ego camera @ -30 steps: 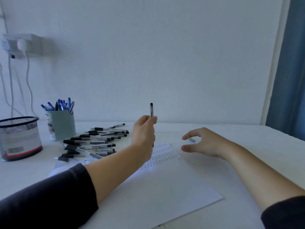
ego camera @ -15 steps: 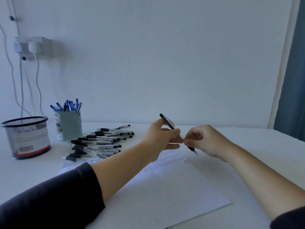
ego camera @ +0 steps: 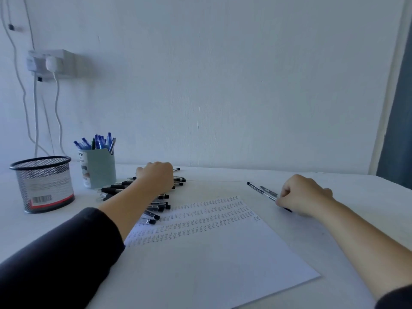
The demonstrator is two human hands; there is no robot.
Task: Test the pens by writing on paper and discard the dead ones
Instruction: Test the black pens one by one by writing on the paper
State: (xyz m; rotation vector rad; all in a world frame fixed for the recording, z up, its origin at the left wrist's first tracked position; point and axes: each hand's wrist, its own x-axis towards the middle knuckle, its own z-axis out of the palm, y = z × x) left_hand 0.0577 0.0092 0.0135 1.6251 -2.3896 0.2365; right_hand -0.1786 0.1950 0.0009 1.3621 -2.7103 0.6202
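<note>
The right hand [ego camera: 303, 195] rests on the table [ego camera: 223, 184] to the right of the sheet of paper [ego camera: 211, 259]. Its fingers are curled around a black pen [ego camera: 262, 190], which it grips near the lower end. The free end of the pen points up and to the left, and the pen lies low over the table just beyond the far right corner of the paper.

The left hand [ego camera: 156, 177] lies knuckles up on the pile of pens [ego camera: 160, 205] at the far left of the paper. Its fingertips are hidden behind the hand, so whether it grasps a pen cannot be told. The pile lies flat on the table, with some pens touching the paper's far left edge.

The paper lies flat at the near centre of the table. Rows of small handwritten marks cover its far portion; the near portion is blank.

A pale cup [ego camera: 98, 168] holding blue pens stands just behind the pile, on the left. A black mesh basket [ego camera: 44, 186] stands further left, apart from the cup. A wall socket [ego camera: 51, 63] with a white plug and hanging cables is fixed above them.
</note>
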